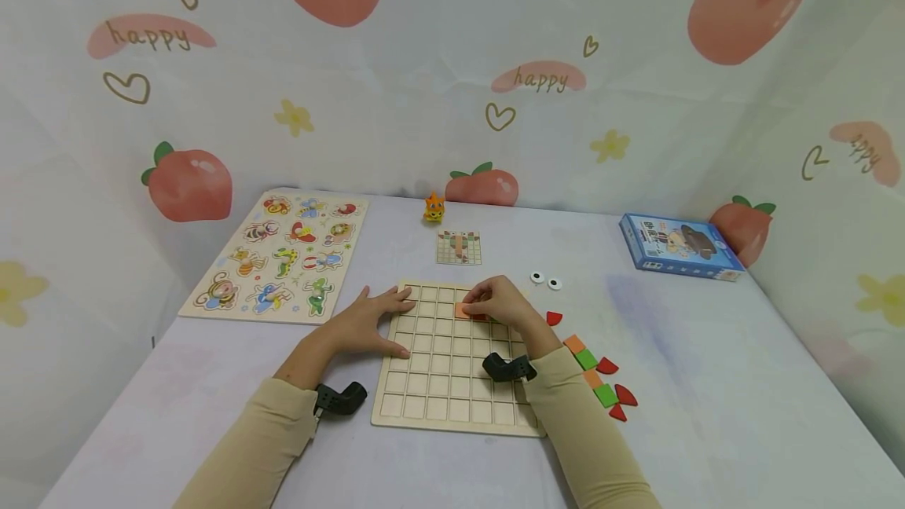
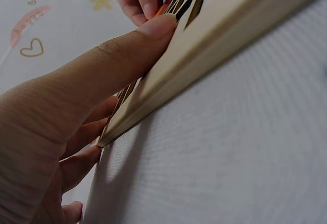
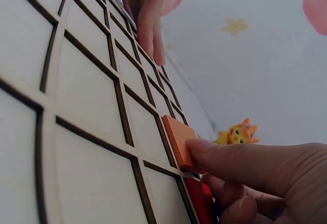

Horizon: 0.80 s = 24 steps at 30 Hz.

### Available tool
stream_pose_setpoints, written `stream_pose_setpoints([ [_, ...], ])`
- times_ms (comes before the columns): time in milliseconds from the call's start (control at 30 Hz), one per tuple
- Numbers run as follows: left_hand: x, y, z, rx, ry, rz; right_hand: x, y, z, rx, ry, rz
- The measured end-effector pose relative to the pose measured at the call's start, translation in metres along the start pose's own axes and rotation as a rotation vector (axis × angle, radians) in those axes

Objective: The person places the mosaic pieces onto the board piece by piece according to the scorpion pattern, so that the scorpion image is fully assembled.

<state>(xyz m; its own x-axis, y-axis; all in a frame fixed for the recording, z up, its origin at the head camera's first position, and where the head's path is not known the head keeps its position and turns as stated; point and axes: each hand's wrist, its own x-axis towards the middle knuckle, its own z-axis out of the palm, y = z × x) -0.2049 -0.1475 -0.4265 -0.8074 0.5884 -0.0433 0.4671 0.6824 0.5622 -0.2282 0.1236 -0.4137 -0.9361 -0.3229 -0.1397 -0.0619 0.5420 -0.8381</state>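
Observation:
A wooden grid board [image 1: 438, 388] lies on the table before me. My right hand [image 1: 500, 302] is over its upper part, thumb and fingers pinching an orange square tile [image 3: 177, 138] at a grid cell. Right beside that tile a red piece [image 3: 200, 199] sits in the grid, partly covered by my fingers. My left hand [image 1: 365, 324] rests on the board's left edge with fingers spread; the left wrist view shows its thumb [image 2: 159, 26] lying on the rim. Behind the board lies a small pattern card [image 1: 459, 247].
Orange, green and red pieces [image 1: 587, 359] lie right of the board, partly behind my right forearm. Two white eye discs [image 1: 555, 283] are above them. An insect puzzle board [image 1: 283, 258] lies left, a blue box [image 1: 680, 247] back right, an orange-yellow toy figure [image 1: 434, 207] at the back.

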Motion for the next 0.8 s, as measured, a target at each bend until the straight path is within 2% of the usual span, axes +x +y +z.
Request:
stream_pose_setpoints([
  [167, 0.000, 0.001, 0.000, 0.003, -0.001, 0.003, 0.000, 0.000, 0.000, -0.012, -0.007, -0.032],
  [633, 0.001, 0.000, -0.001, -0.002, -0.004, 0.007, -0.004, -0.005, -0.007, 0.022, -0.063, -0.009],
  [800, 0.000, 0.001, -0.001, -0.006, -0.002, 0.011, -0.009, -0.009, -0.013, 0.030, -0.085, -0.023],
])
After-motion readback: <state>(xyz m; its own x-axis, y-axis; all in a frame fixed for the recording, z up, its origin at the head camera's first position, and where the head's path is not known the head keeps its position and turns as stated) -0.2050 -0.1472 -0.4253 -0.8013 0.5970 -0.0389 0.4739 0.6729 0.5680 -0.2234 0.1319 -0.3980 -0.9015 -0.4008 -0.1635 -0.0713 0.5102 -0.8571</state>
